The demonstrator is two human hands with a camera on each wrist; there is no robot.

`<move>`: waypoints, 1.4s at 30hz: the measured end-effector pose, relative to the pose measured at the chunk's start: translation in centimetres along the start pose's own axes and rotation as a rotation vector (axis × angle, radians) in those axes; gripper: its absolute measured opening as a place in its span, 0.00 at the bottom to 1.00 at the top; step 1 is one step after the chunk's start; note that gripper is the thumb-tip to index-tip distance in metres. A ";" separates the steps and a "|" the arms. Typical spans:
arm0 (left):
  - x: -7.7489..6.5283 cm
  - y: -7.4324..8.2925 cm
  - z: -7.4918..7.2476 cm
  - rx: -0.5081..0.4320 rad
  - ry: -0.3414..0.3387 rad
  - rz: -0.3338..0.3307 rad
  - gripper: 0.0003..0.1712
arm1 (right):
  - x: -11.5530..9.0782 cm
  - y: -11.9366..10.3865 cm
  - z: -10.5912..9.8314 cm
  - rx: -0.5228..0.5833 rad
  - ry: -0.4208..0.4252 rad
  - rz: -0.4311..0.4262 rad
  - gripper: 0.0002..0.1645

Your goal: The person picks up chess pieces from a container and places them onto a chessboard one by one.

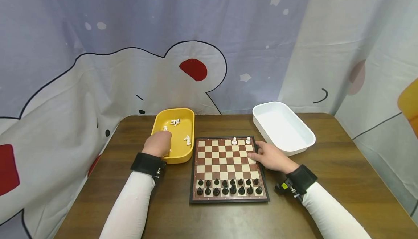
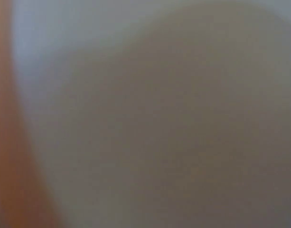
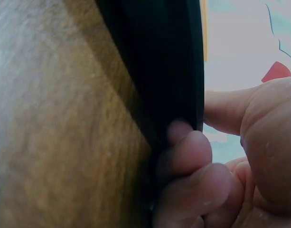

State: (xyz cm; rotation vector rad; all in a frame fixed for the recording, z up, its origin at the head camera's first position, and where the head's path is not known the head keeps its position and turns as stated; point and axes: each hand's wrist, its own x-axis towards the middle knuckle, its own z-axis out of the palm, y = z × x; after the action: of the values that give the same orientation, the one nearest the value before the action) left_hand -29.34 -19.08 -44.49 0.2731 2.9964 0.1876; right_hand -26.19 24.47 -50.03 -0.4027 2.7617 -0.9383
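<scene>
My left hand (image 1: 158,144) reaches over the near left side of a yellow tray (image 1: 192,137). Its fingertips are hidden in the head view, and the left wrist view is too blurred to show them. Several white chess pieces (image 1: 187,140) lie in that tray. Right of it is a chessboard (image 1: 219,161) with rows of black chess pieces (image 1: 225,190) along its near side and two white pieces (image 1: 234,141) at the far right. My right hand (image 1: 271,156) grips the board's right edge, thumb on top, the other fingers curled against its dark side (image 3: 169,57).
A white tray (image 1: 285,124) stands at the back right of the wooden table (image 1: 228,219), just beyond my right hand. Behind the table hangs a patterned cloth (image 1: 254,50). A black strap (image 1: 148,164) is round my left wrist, another strap (image 1: 302,179) round the right.
</scene>
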 end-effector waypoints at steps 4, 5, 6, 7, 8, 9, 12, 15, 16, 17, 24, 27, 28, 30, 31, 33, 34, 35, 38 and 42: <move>0.1 0.0 0.2 -0.011 0.006 0.012 0.05 | 0.0 -0.1 -0.1 -0.001 0.001 0.001 0.52; 0.1 0.0 0.2 -0.015 0.006 0.015 0.05 | 0.0 -0.1 -0.1 0.001 0.000 0.002 0.52; 0.1 0.0 0.3 -0.020 0.004 0.017 0.05 | 0.0 -0.1 -0.1 0.003 -0.001 0.001 0.52; 0.1 -0.1 0.3 -0.023 0.003 0.018 0.05 | 0.0 -0.1 -0.1 0.005 -0.003 0.002 0.52; 0.2 -0.1 0.3 -0.021 0.004 0.020 0.05 | 0.0 -0.1 -0.1 0.006 -0.004 0.002 0.52; 0.2 -0.1 0.4 -0.017 0.007 0.021 0.05 | -0.1 -0.2 -0.1 0.007 -0.005 0.002 0.52; 0.2 -0.1 0.4 0.002 0.018 0.032 0.05 | -0.1 -0.2 -0.1 0.011 -0.009 0.003 0.52; 0.3 -0.1 0.5 0.022 0.040 0.042 0.05 | -0.1 -0.2 -0.2 0.017 -0.011 0.002 0.52; 0.4 -0.1 0.5 0.026 0.049 0.046 0.05 | -0.1 -0.2 -0.2 0.020 -0.011 0.002 0.52; 0.4 -0.1 0.5 0.029 0.059 0.049 0.04 | -0.1 -0.2 -0.2 0.024 -0.012 0.001 0.52; 0.8 -0.2 0.6 0.040 0.118 0.062 0.08 | -0.1 -0.1 -0.1 0.026 -0.010 0.000 0.52; 0.9 -0.1 0.5 0.008 0.118 0.054 0.09 | -0.1 -0.1 -0.1 0.028 -0.009 0.000 0.52; 0.9 -0.1 0.5 -0.004 0.118 0.049 0.10 | -0.1 -0.1 -0.1 0.028 -0.008 0.000 0.53; 0.9 0.1 0.5 -0.030 0.115 0.043 0.11 | -0.1 -0.1 -0.1 0.032 -0.008 -0.001 0.52; 1.0 0.1 0.5 -0.040 0.116 0.041 0.11 | -0.1 -0.1 -0.1 0.033 -0.008 0.000 0.53; 1.1 0.1 0.4 -0.055 0.120 0.043 0.12 | -0.1 -0.1 -0.1 0.029 -0.007 0.000 0.53; 1.1 0.2 0.4 -0.061 0.121 0.042 0.12 | -0.1 -0.1 -0.1 0.028 -0.006 0.001 0.52; 1.1 0.1 0.4 -0.068 0.122 0.044 0.12 | -0.1 -0.1 -0.1 0.028 -0.006 0.001 0.52; 1.2 0.1 0.3 -0.085 0.127 0.051 0.12 | -0.1 -0.2 -0.1 0.029 -0.008 -0.001 0.52; 1.3 0.0 0.3 -0.111 0.135 0.056 0.14 | -0.2 -0.2 -0.1 0.044 -0.016 -0.001 0.52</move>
State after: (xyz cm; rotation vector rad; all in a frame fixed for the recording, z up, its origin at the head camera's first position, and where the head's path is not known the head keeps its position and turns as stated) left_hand -30.52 -18.77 -44.96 0.3461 3.0987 0.3919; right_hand -26.02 24.43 -49.76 -0.4030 2.7211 -0.9896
